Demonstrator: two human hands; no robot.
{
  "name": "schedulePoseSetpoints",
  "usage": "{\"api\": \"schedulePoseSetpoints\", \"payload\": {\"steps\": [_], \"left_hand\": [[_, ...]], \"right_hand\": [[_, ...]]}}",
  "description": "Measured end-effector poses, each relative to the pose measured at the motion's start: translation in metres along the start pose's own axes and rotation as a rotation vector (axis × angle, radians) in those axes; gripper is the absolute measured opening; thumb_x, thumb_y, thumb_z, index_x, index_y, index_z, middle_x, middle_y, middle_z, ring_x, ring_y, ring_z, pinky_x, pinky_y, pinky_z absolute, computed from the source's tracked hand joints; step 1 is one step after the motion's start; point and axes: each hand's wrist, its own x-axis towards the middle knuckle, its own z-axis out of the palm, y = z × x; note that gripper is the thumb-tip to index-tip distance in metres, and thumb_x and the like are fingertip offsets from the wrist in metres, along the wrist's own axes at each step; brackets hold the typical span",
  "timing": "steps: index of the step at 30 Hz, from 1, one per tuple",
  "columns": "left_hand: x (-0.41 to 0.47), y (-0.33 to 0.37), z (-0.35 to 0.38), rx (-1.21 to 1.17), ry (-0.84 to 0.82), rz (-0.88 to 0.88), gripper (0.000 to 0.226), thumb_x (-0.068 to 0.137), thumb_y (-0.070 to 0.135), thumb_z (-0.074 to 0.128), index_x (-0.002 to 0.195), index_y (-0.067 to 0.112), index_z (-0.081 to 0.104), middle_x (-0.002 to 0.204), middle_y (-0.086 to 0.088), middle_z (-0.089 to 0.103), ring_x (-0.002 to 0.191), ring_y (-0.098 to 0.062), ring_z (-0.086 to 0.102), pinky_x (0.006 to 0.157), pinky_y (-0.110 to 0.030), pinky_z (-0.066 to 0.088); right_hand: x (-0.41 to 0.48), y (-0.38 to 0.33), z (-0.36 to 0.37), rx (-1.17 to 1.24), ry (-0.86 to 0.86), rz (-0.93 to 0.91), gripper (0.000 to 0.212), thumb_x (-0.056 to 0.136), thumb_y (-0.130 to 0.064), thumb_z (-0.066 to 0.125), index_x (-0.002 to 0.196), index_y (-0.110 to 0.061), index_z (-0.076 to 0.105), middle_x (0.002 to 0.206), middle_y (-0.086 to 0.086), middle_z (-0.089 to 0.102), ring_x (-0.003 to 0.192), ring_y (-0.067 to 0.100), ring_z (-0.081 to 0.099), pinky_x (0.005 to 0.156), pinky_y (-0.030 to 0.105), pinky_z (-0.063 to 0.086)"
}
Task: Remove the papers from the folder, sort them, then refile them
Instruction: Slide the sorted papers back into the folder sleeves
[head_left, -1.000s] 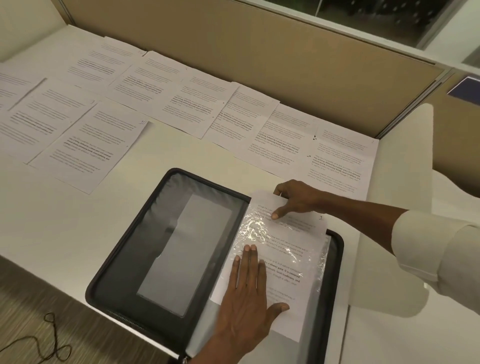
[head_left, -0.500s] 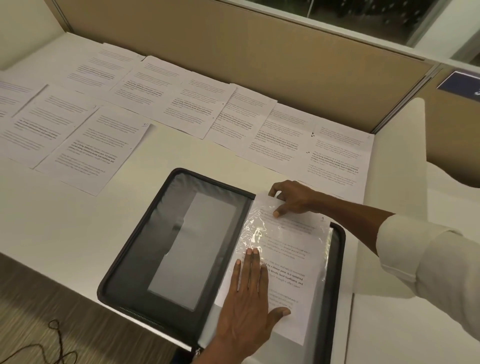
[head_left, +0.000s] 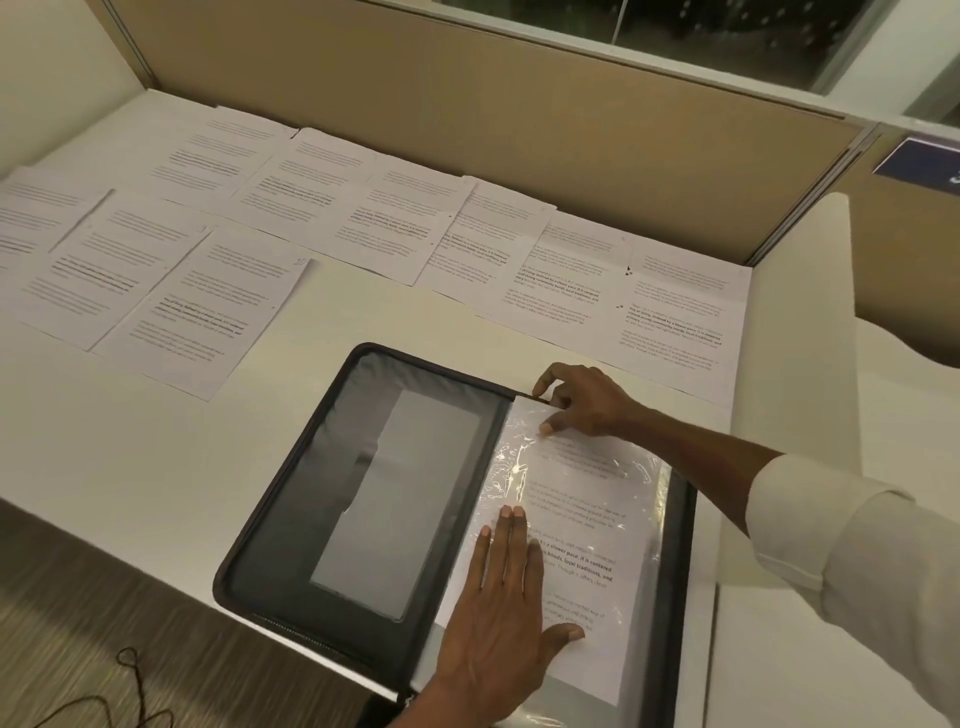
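Papers (head_left: 363, 234) spread on desk (head_left: 130, 467), folder (head_left: 291, 519) open. Left hand (head_left: 498, 613) flat on sleeve (head_left: 511, 467), right hand (head_left: 582, 400) pinches sheet (head_left: 587, 519) top. Refiling likely mostly left.

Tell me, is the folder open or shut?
Open: the folder lies flat, both halves spread, a sheet on its right half.

The folder (head_left: 311, 493) is showing a black rim and dark grey inside, with a paler grey panel (head_left: 395, 499) on its left half. On its right half a white sheet (head_left: 582, 519) is carrying black printed lines, some bold, under clear plastic (head_left: 514, 467) that is glinting white. Beyond the folder, white papers (head_left: 395, 228) are displaying similar black text. Under the folder the desk (head_left: 130, 441) is looking cream, and behind the folder a partition (head_left: 467, 104) is showing tan.
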Motion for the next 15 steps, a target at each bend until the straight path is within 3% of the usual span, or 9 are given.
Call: {"api": "schedulePoseSetpoints", "payload": {"steps": [3,5,7,10,13,15], "left_hand": [[-0.001,-0.001,0.002,0.01,-0.007,0.014,0.105,0.092,0.089,0.033,0.161,0.01,0.038,0.173,-0.013,0.024,0.154,-0.036,0.034,0.116,-0.05,0.022],[-0.001,-0.001,0.002,0.014,0.009,0.027,0.104,0.093,0.089,0.034,0.16,0.009,0.039,0.173,-0.014,0.025,0.154,-0.036,0.034,0.116,-0.051,0.023],[-0.001,-0.001,0.0,0.018,0.016,0.03,0.103,0.093,0.088,0.035,0.159,0.009,0.04,0.172,-0.014,0.027,0.153,-0.036,0.034,0.116,-0.051,0.023],[-0.001,-0.001,-0.001,0.021,0.002,0.031,0.103,0.093,0.089,0.034,0.159,0.009,0.041,0.171,-0.014,0.028,0.153,-0.037,0.035,0.116,-0.051,0.023],[-0.003,-0.001,-0.002,0.02,-0.012,0.031,0.103,0.093,0.088,0.034,0.159,0.009,0.04,0.172,-0.014,0.027,0.154,-0.036,0.034,0.117,-0.05,0.022],[-0.003,-0.001,-0.003,0.022,-0.01,0.026,0.103,0.094,0.088,0.035,0.159,0.009,0.04,0.172,-0.014,0.027,0.154,-0.035,0.034,0.117,-0.05,0.022]], "right_hand": [[-0.002,-0.003,-0.001,0.048,-0.114,0.003,0.04,0.09,-0.023,0.083,0.123,-0.025,0.061,0.067,-0.019,0.068,0.074,-0.003,0.06,0.083,0.03,0.043],[-0.003,-0.005,-0.002,0.057,-0.157,0.01,0.044,0.093,-0.026,0.081,0.13,-0.025,0.057,0.081,-0.018,0.071,0.086,-0.002,0.061,0.09,0.033,0.046],[-0.004,-0.006,-0.002,0.061,-0.153,0.015,0.057,0.084,-0.036,0.088,0.131,-0.029,0.056,0.093,-0.009,0.071,0.091,0.008,0.064,0.088,0.035,0.051],[-0.007,-0.003,0.002,0.06,-0.088,0.007,0.071,0.066,-0.037,0.099,0.124,-0.029,0.06,0.091,-0.002,0.07,0.088,0.016,0.066,0.078,0.035,0.053],[-0.01,0.0,0.008,0.111,-0.058,0.012,0.067,0.066,-0.027,0.1,0.122,-0.027,0.062,0.082,-0.005,0.07,0.078,0.011,0.065,0.076,0.031,0.052],[-0.009,0.002,0.01,0.156,-0.083,0.03,0.064,0.074,-0.022,0.096,0.126,-0.028,0.06,0.083,-0.004,0.073,0.08,0.01,0.067,0.083,0.034,0.055]]}}
